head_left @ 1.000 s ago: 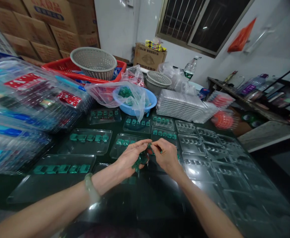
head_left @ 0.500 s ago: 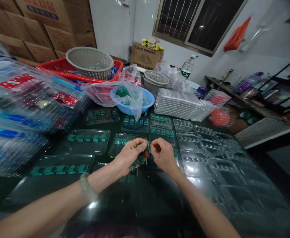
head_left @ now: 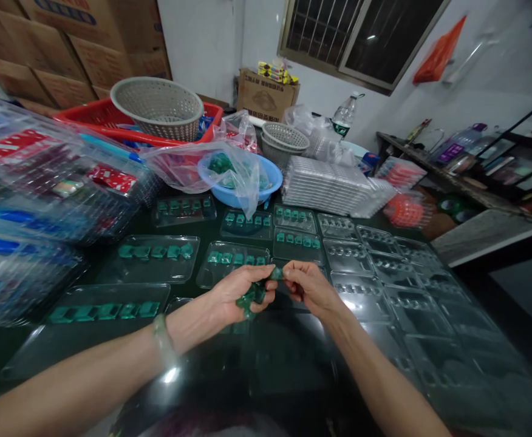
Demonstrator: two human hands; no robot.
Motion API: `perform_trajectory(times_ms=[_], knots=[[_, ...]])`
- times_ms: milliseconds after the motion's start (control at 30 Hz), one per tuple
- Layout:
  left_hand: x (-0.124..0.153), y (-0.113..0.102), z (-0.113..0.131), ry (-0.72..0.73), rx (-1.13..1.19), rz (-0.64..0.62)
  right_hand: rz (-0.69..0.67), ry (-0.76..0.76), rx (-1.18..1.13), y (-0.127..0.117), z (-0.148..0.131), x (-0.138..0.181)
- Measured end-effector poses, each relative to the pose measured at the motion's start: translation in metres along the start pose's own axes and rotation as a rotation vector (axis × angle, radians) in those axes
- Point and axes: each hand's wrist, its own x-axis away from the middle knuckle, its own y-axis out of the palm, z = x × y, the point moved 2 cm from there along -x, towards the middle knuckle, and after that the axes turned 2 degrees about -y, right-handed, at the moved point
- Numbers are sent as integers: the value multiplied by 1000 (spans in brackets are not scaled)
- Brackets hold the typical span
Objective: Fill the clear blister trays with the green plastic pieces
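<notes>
In the middle of the head view, my left hand is closed round several green translucent pieces. One more green piece sits at its thumb tip, between the two hands. My right hand pinches the near side of that piece with thumb and forefinger. Below and around the hands lie clear plastic trays; one tray behind my left hand holds a row of green cube-like pieces. Another tray to the left has a similar row. A jade-coloured bangle is on my left wrist.
A blue basin with green pieces and a plastic bag stands behind the trays. Stacked clear trays are to its right. Blurred clear packs pile up at left. Grey baskets stand at the back. More clear trays spread rightward.
My right hand has shifted slightly right and down, its fingers straighter. The green piece between the hands shows more plainly, and more green shows in my left palm. The view has moved a little.
</notes>
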Motion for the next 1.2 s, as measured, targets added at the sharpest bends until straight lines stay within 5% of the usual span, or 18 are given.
perform_trajectory(times_ms=[167, 267, 600, 733, 800, 933, 1200], knots=[[-9, -1, 1, -99, 154, 5, 98, -402, 379, -9, -12, 8], [-16, -1, 1, -107, 158, 13, 108, -509, 541, -14, -13, 6], [-32, -2, 6, -165, 30, 82, 105, -438, 649, -23, -8, -9], [-35, -4, 17, -135, 99, 105, 170, -471, 680, -63, -15, -46], [-33, -10, 20, -123, 112, 123, 323, -451, 851, -96, -18, -79], [-26, -28, 20, -129, 120, 151, 410, -391, 1004, -147, -15, -146], [-15, -47, 28, -81, 116, 225, 376, -278, 1265, -169, 2, -192]])
